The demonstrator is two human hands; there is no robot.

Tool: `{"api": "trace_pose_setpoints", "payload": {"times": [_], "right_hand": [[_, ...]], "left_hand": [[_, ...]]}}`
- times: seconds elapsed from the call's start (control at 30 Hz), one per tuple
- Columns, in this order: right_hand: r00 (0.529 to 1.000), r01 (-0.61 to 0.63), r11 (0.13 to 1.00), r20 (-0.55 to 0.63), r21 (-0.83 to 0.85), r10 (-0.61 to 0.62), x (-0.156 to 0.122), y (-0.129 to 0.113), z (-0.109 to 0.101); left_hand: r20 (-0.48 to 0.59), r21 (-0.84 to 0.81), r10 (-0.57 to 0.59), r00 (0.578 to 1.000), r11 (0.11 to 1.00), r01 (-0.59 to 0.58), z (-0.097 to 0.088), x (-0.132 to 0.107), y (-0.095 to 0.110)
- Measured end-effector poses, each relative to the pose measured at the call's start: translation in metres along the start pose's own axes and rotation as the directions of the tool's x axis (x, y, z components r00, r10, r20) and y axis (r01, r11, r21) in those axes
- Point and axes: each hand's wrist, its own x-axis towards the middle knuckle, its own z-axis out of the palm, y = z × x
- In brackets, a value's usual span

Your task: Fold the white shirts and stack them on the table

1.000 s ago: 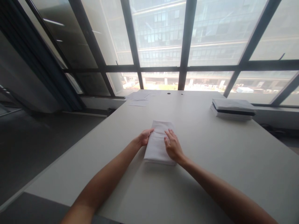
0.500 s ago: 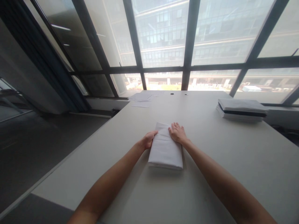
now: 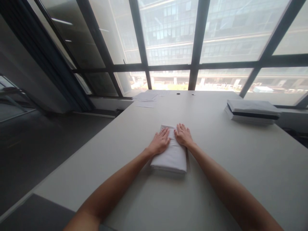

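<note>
A folded white cloth (image 3: 172, 157) lies in a narrow rectangle on the pale table (image 3: 216, 166), its short end toward me. My left hand (image 3: 160, 141) rests flat on the cloth's far left part, fingers stretched out. My right hand (image 3: 183, 135) lies flat beside it on the far right part, fingers spread. Both palms face down on the fabric and hold nothing.
A stack of folded grey and dark cloths (image 3: 252, 111) sits at the table's far right. Loose white sheets (image 3: 145, 98) lie at the far left edge near the window. Two small round holes (image 3: 178, 94) mark the table's back. Dark floor lies to the left.
My left hand has moved from gripping the cloth's left edge onto its top, now flat. My right hand went from the cloth's middle to its far end.
</note>
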Motion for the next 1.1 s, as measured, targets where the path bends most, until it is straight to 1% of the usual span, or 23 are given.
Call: {"api": "trace_pose_setpoints", "payload": {"times": [0.1, 0.17, 0.23, 0.27, 0.33, 0.43, 0.5, 0.57, 0.63, 0.7, 0.8, 0.87, 0.93, 1.03, 1.1], "right_hand": [[1.000, -0.009, 0.999, -0.009, 0.034, 0.009, -0.003, -0.003, -0.004], [0.997, -0.009, 0.998, -0.073, 0.055, 0.013, -0.008, -0.008, -0.006], [0.993, 0.006, 0.998, -0.120, 0.063, 0.001, -0.015, -0.015, -0.006], [0.993, 0.013, 0.998, -0.115, 0.061, -0.006, -0.018, -0.018, -0.005], [0.998, 0.018, 0.999, -0.062, 0.051, -0.015, -0.024, -0.024, -0.003], [1.000, 0.014, 1.000, -0.014, 0.028, -0.014, -0.025, -0.026, -0.002], [1.000, 0.020, 1.000, -0.013, 0.018, -0.020, -0.024, -0.027, -0.004], [1.000, 0.016, 1.000, -0.016, 0.010, -0.016, -0.026, -0.030, -0.009], [1.000, 0.005, 1.000, -0.025, 0.010, -0.005, -0.035, -0.037, -0.013], [0.999, 0.027, 0.999, -0.037, 0.029, -0.026, -0.054, -0.049, -0.014], [0.991, 0.126, 0.989, -0.044, 0.077, -0.123, -0.092, -0.066, -0.008], [0.985, 0.171, 0.983, -0.046, 0.071, -0.169, -0.113, -0.075, -0.002], [0.980, 0.193, 0.980, -0.056, 0.041, -0.191, -0.125, -0.080, 0.004], [0.975, 0.212, 0.977, -0.071, 0.010, -0.211, -0.130, -0.082, 0.007], [0.969, 0.240, 0.971, -0.060, 0.005, -0.239, -0.128, -0.074, 0.001]], "left_hand": [[-0.070, -0.131, -0.018, 0.997, 0.991, 0.008, 0.006, -0.002, -0.002], [-0.100, -0.221, -0.035, 0.994, 0.975, 0.012, 0.008, -0.003, -0.002], [-0.093, -0.291, -0.054, 0.994, 0.957, 0.025, 0.007, -0.003, -0.002], [-0.086, -0.323, -0.063, 0.994, 0.946, 0.032, 0.006, -0.002, -0.003], [-0.073, -0.389, -0.070, 0.995, 0.921, 0.036, 0.003, 0.001, -0.004], [-0.080, -0.468, -0.066, 0.995, 0.884, 0.021, -0.001, 0.009, -0.010], [-0.110, -0.459, -0.072, 0.991, 0.888, 0.014, -0.002, 0.014, -0.014], [-0.122, -0.382, -0.078, 0.989, 0.924, 0.026, 0.000, 0.018, -0.018], [-0.105, -0.292, -0.074, 0.992, 0.956, 0.040, 0.003, 0.019, -0.021], [-0.082, -0.245, -0.057, 0.995, 0.969, 0.036, 0.005, 0.019, -0.023], [-0.080, -0.263, -0.050, 0.996, 0.964, 0.028, 0.006, 0.018, -0.025], [-0.080, -0.286, -0.068, 0.994, 0.957, 0.042, 0.005, 0.018, -0.026], [-0.084, -0.274, -0.076, 0.994, 0.960, 0.051, 0.004, 0.019, -0.026], [-0.079, -0.233, -0.067, 0.995, 0.971, 0.047, 0.001, 0.018, -0.023], [-0.093, -0.245, -0.095, 0.991, 0.967, 0.069, -0.004, 0.015, -0.018]]}}
